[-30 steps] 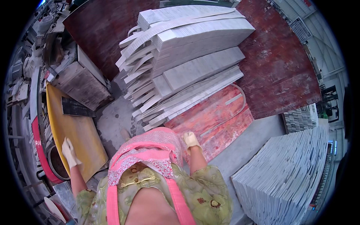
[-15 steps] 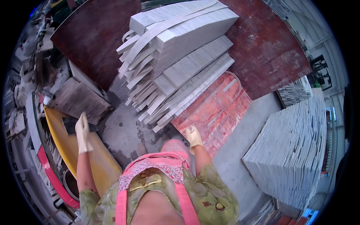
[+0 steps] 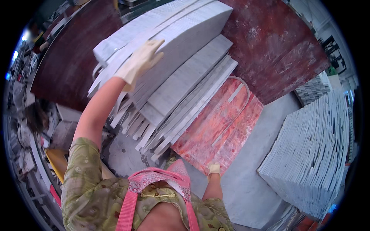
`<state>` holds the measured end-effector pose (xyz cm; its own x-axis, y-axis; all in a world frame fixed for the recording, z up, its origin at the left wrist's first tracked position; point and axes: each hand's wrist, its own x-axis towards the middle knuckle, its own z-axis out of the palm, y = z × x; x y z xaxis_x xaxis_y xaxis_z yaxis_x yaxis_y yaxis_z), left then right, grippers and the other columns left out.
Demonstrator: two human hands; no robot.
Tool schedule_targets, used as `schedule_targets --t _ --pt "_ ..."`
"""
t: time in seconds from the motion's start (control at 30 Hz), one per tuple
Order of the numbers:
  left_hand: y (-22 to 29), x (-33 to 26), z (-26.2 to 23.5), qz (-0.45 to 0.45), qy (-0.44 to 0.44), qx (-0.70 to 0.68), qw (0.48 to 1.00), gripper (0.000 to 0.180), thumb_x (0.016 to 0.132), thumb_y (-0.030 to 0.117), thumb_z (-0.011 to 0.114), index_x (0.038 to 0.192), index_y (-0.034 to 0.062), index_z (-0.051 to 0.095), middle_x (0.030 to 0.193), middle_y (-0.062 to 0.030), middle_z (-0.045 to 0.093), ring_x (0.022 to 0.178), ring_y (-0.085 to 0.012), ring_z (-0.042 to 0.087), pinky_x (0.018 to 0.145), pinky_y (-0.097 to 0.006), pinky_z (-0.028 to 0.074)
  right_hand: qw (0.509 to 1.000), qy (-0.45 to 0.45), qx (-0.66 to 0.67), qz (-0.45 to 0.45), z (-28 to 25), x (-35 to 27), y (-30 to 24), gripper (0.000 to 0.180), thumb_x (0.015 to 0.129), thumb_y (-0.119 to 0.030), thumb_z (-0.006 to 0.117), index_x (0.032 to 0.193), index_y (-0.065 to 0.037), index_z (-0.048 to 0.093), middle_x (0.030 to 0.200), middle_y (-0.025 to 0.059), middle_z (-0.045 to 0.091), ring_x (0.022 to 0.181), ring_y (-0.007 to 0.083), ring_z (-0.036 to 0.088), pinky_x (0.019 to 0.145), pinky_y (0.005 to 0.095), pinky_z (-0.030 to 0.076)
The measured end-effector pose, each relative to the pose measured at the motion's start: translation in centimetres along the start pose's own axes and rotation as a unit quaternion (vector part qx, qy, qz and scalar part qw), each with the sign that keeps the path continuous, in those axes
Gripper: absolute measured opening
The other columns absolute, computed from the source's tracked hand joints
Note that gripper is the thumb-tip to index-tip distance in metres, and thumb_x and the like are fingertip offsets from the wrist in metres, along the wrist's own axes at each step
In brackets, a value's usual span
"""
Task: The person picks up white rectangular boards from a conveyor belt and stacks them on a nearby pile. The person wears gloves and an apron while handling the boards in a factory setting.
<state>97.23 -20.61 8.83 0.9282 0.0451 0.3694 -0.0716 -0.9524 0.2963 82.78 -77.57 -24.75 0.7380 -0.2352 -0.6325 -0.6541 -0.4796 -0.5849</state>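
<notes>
A tall stack of pale grey stone-like strips (image 3: pixel 185 42) rises in front of me, with uneven ends jutting toward the left. My left hand (image 3: pixel 142 61), in a cream glove, reaches over the stack's upper layers with its fingers apart. Nothing shows in it; whether it touches the strips I cannot tell. Near the lower corner of a worn red board (image 3: pixel 216 131) is my right hand (image 3: pixel 214 168), gloved too. Its fingers are curled in and no object shows in them.
A curved thin strip (image 3: pixel 246 92) and shorter pieces lie on the red board. Large dark red panels (image 3: pixel 277 50) stand behind the stack. To the right is a tall pile of thin slabs (image 3: pixel 308 154). Clutter and a yellow surface (image 3: pixel 58 163) are at left.
My left hand has swung from beside the yellow surface up and right, over the stack, its fingers spreading. My right hand has dropped lower and slightly right. The view has shifted.
</notes>
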Motion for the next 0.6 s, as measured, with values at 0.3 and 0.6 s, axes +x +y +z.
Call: schedule_targets --t 0.3,0.6 --pt "-6.2 11.3 8.4 0.000 -0.020 0.183 0.983 0.064 0.097 0.026 0.064 0.151 -0.0002 0.042 0.154 -0.0240 0.044 0.148 -0.0396 0.035 0.122 -0.045 0.030 0.976 -0.027 0.025 -0.216 6.9 15.6 -31.5 0.049 0.098 -0.011 0.049 0.146 -0.004 0.047 0.125 0.0204 0.061 0.104 0.0273 0.058 0.092 0.0399 0.047" --pt "-4.7 13.1 7.8 -0.029 -0.110 0.159 0.981 0.062 0.099 0.019 0.061 0.155 0.0031 0.038 0.158 -0.0251 0.038 0.151 -0.0413 0.030 0.124 -0.047 0.026 0.845 0.132 -0.298 -0.424 16.1 34.8 -49.4 0.060 0.093 -0.009 0.058 0.151 -0.008 0.044 0.141 0.0183 0.058 0.130 0.0326 0.055 0.109 0.0419 0.044"
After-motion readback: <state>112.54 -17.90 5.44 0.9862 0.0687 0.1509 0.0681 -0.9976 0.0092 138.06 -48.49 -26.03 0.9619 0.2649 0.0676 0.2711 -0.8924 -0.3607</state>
